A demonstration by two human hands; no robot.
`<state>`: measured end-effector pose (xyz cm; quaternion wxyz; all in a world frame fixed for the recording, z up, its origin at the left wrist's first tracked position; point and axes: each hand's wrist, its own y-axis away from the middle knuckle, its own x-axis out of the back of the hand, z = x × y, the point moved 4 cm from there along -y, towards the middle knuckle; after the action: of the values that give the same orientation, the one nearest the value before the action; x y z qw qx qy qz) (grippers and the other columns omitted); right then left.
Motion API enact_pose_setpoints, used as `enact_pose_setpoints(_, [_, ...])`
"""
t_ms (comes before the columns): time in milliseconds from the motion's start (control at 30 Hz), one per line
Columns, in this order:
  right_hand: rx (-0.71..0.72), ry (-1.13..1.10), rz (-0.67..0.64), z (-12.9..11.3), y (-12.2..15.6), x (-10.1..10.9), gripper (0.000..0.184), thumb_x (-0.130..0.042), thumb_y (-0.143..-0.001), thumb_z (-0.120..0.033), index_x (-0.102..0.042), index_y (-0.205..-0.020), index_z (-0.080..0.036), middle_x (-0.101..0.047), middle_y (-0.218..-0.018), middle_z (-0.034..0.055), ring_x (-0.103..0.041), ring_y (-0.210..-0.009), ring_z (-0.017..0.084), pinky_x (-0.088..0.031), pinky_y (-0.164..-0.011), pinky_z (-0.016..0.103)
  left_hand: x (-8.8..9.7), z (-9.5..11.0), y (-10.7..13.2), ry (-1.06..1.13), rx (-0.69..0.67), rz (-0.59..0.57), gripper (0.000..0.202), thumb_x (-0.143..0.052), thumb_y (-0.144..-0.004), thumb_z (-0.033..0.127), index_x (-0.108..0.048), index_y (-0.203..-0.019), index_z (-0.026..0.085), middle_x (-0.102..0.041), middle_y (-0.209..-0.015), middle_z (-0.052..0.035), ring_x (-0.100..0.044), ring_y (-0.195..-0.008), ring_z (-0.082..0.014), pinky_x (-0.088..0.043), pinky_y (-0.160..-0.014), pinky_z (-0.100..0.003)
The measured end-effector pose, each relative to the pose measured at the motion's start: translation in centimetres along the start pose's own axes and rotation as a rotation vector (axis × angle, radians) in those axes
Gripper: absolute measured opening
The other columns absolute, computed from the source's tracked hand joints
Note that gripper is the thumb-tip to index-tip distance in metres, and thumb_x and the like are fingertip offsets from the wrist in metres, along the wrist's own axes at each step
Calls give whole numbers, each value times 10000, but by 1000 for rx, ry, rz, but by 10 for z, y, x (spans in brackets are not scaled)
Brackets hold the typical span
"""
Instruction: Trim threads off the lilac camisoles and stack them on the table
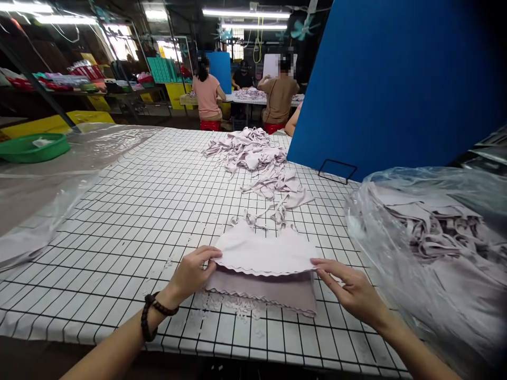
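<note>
A pale pink camisole [265, 250] with a scalloped hem lies in front of me, its thin straps pointing away. My left hand [196, 269] pinches the left end of its lifted upper layer. At the right end of the same hem, my right hand [348, 290] holds the edge between thumb and fingers. Beneath the raised layer shows a darker mauve layer [265, 290], also scalloped, flat on the table. Whether it is the same garment I cannot tell. Small fabric scraps [237, 306] are scattered along its near edge.
A loose heap of similar garments [253, 150] trails across the grid-patterned table [130, 211]. On the right stands a clear plastic bag [364, 221] holding more garments, with a blue panel [388, 89] behind it. A green basin [35, 148] sits at left. Several people work farther back.
</note>
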<state>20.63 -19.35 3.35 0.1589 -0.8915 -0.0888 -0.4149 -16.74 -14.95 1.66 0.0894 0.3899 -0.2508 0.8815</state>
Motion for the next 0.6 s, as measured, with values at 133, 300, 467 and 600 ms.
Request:
enact_pose_setpoints(133, [105,84,-80,-8,28,-21,243,-485,-910,-230,-654,-1083,-234,-630,-1207,57,-589,-1121,217,-504,-972,367,-5,0,23,-53,-87,-56,264,-471,-851,125,-663,-1027,162,-666,-1046,-65,-635,-957,-146,-570,-828,-274])
enact_pose_setpoints(300, [168,101,-31,-14,46,-31,302,-473,-912,-172,-592,-1184,-228,-586,-1266,64,-539,-1186,206,-479,-1010,369,-5,0,37,-80,-74,-50,265,-472,-854,130,-659,-1038,159,-662,-1053,-64,-625,-980,-146,-557,-859,-273])
enact_pose_setpoints(467, [176,171,-43,-15,53,-33,257,-511,-887,-186,-634,-1105,-247,-619,-1217,54,-552,-1163,225,-488,-984,393,1,5,40,-162,-85,-164,308,-491,-803,120,-666,-1042,202,-649,-1099,-50,-583,-1040,-191,-516,-917,-366])
enact_pose_setpoints(600, [82,169,-22,-15,41,-20,201,-575,-850,-292,-666,-1024,-251,-667,-1110,62,-604,-1053,248,-505,-903,413,8,26,31,-269,-90,-220,375,-548,-734,158,-658,-1077,264,-631,-1146,-32,-511,-1105,-293,-405,-967,-552])
